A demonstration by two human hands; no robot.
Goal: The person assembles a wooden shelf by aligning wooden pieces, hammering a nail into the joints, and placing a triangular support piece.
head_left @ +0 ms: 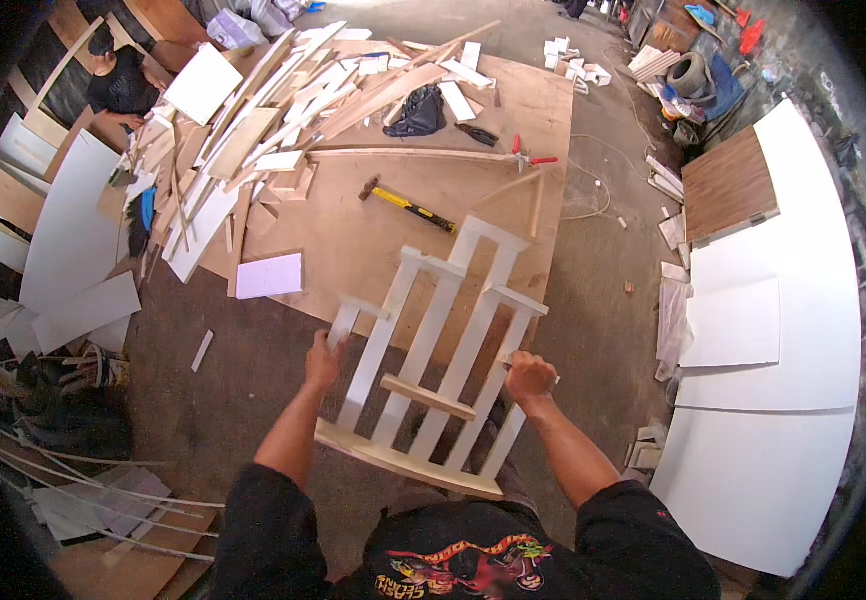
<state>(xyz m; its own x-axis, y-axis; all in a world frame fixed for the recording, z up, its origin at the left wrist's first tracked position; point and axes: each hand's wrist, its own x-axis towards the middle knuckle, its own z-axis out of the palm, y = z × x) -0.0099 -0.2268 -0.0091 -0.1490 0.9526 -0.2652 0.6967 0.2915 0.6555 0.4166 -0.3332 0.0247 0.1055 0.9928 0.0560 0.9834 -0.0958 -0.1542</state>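
Hands (531,378) flank the slatted white frame (421,345), apparently gripping its sides.

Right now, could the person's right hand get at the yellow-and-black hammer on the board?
Probably not directly: the right hand is closed on the white slatted frame, part of which lies between it and the hammer in this view.

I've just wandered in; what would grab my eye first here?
The white slatted wooden frame at lower centre, between the person's left hand and right hand. Beyond it, a hammer with a yellow-and-black handle lies on a broad brown wooden board. A jumbled heap of pale wood strips covers the board's far left.
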